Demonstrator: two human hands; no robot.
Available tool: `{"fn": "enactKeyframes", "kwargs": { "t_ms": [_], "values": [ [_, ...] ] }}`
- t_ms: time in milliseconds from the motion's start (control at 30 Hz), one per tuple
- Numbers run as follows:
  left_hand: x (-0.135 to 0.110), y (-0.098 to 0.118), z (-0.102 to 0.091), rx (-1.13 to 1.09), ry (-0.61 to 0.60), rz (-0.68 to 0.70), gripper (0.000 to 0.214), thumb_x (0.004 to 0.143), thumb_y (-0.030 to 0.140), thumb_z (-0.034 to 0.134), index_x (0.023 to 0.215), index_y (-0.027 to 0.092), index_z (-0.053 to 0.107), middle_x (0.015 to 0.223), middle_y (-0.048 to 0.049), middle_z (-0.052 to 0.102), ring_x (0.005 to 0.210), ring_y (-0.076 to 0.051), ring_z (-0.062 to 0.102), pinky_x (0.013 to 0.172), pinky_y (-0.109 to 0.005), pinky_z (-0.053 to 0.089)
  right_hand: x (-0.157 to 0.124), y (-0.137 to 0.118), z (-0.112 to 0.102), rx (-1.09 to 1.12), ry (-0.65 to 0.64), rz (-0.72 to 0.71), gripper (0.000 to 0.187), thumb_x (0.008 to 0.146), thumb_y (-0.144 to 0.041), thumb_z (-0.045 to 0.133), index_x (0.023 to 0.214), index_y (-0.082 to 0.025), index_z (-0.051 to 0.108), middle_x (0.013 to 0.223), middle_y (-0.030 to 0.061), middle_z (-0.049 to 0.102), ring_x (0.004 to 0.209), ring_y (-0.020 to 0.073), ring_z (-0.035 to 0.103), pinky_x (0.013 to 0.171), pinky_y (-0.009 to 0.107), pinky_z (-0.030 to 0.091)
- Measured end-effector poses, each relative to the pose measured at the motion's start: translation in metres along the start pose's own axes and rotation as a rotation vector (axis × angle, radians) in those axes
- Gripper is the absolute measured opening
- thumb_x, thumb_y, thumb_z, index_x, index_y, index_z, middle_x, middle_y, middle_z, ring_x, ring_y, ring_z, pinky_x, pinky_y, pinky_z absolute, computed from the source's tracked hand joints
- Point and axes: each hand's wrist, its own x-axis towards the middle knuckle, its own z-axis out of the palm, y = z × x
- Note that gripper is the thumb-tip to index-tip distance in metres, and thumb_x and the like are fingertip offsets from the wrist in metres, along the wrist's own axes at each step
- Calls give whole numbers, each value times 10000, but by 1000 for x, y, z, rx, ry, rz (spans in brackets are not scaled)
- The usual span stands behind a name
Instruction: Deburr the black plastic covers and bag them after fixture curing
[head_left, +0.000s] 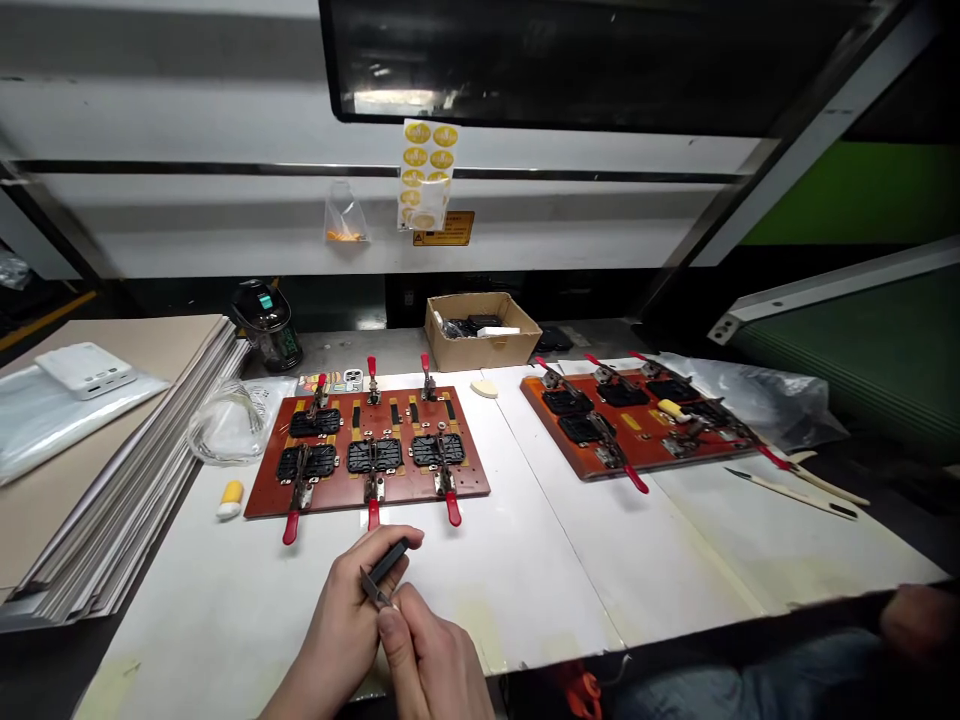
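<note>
In front of the near board, my left hand (337,612) is closed around a small black plastic part (388,562), its edge turned upward. My right hand (442,655) pinches a knife with a short metal blade (373,587), its handle hidden in the fingers. The blade lies against or very close to the black part. Just beyond both hands, a reddish-brown fixture board (262,488) carries black plastic parts (375,455) under toggle clamps with red handles (452,508). Some positions in its back row hold no black part.
A second fixture board (570,455) with clamps stands to the right, near pale-handled tools (795,492). Behind are a cardboard box (480,350) and a dark jug (268,325). Stacked cardboard sheets (172,410), a clear bag (232,420) and a yellow-white piece (231,497) lie left.
</note>
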Motion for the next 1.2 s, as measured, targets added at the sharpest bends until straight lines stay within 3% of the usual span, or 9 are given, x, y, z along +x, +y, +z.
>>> {"fn": "enactKeyframes", "kwargs": {
  "t_ms": [300, 500, 700, 933, 1100, 1200],
  "values": [
    [-5, 1, -6, -61, 15, -10, 320, 849, 87, 479, 1059, 239, 666, 1064, -22, 669, 1035, -175, 624, 900, -245, 496, 0, -8, 7, -29, 24, 13, 443, 1078, -503, 305, 778, -244, 503, 584, -37, 567, 481, 143, 532, 493, 274, 250],
    [-7, -2, -11, -71, 36, -13, 283, 851, 97, 490, 1035, 233, 656, 1086, -35, 662, 1096, -193, 615, 927, -258, 498, 1, -10, 10, -55, 5, -2, 442, 1077, -501, 300, 771, -247, 493, 562, -45, 536, 465, 145, 506, 482, 280, 238],
    [-11, -2, -15, -71, 45, -17, 343, 867, 103, 503, 1130, 237, 678, 1144, -54, 664, 1175, -216, 603, 946, -273, 499, 2, -12, 9, -48, -34, -28, 442, 1070, -512, 317, 771, -246, 502, 553, -42, 523, 464, 141, 479, 480, 271, 236],
    [-14, 0, -17, -36, 54, -17, 481, 717, 10, 435, 1061, 236, 683, 1109, -21, 681, 1014, -175, 635, 891, -261, 493, 7, -14, -3, 12, -73, 37, 420, 1072, -506, 317, 778, -242, 460, 593, -39, 525, 491, 129, 444, 492, 252, 241],
    [-13, 1, -15, -58, 47, -11, 351, 797, 80, 486, 1051, 231, 676, 1117, -39, 673, 1116, -211, 615, 916, -273, 487, 6, -17, -3, 33, -89, 27, 429, 1067, -516, 317, 763, -243, 450, 569, -50, 466, 480, 132, 383, 500, 266, 206],
    [-13, 1, -15, -53, 48, -16, 351, 803, 84, 482, 1051, 237, 677, 1111, -32, 677, 1051, -192, 624, 881, -267, 480, 5, -17, -1, 45, -86, 40, 431, 1063, -522, 320, 755, -244, 437, 563, -56, 435, 478, 134, 356, 509, 275, 190]
  ]
}}
